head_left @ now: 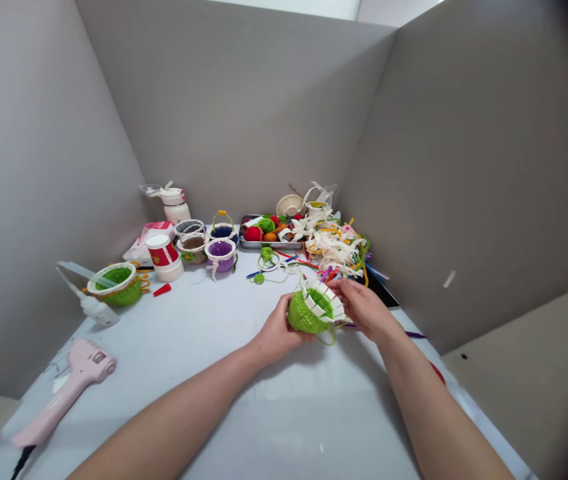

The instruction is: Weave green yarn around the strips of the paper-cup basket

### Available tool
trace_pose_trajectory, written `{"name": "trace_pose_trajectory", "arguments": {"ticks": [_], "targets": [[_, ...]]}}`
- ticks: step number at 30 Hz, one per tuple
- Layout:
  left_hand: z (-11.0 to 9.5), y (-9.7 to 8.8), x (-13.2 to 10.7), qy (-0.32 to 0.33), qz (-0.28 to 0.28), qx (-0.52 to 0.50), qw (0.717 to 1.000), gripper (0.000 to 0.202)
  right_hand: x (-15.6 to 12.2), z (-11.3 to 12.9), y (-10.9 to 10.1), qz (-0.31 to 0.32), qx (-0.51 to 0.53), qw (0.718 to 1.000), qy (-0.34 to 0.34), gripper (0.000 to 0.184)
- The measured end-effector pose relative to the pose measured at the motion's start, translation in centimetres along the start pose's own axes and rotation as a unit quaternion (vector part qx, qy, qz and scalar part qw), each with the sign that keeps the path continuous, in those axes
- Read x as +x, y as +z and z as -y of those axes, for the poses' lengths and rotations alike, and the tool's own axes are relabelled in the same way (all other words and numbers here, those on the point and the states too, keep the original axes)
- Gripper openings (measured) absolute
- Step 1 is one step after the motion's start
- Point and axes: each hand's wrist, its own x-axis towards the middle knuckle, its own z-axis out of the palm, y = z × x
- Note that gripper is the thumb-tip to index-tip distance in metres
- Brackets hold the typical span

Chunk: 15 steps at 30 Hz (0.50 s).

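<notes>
My left hand (284,325) is closed around the side of a cup (309,315) wrapped in green yarn, held tilted above the table. White slit strips flare outward around the cup's rim, and green lines its inside. At the rim's right side, my right hand (364,305) has its fingers bent together against the white strips. Whatever lies between those fingertips is too small to make out. A loop of green yarn (333,339) hangs under the cup, between it and my right hand.
Finished small baskets (221,257) stand at the back left, near a red-and-white paper cup (164,257). A metal tray (271,245) holds yarn balls. Tangled yarn (337,247) is heaped at the back right. A pink glue gun (71,387) and a glue bottle (98,311) lie left. Grey panels surround the table.
</notes>
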Motion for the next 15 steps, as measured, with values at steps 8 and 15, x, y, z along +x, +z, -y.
{"name": "trace_pose_trajectory", "arguments": {"ticks": [8, 15], "targets": [[0.3, 0.0, 0.1, 0.014, -0.106, 0.059, 0.992, 0.074, -3.2, 2.4, 3.4, -0.041, -0.354, 0.88, -0.314, 0.015], [0.4, 0.2, 0.1, -0.011, -0.143, 0.09, 0.986, 0.076, -4.2, 1.4, 5.3, -0.162, -0.518, 0.71, -0.449, 0.01]]}}
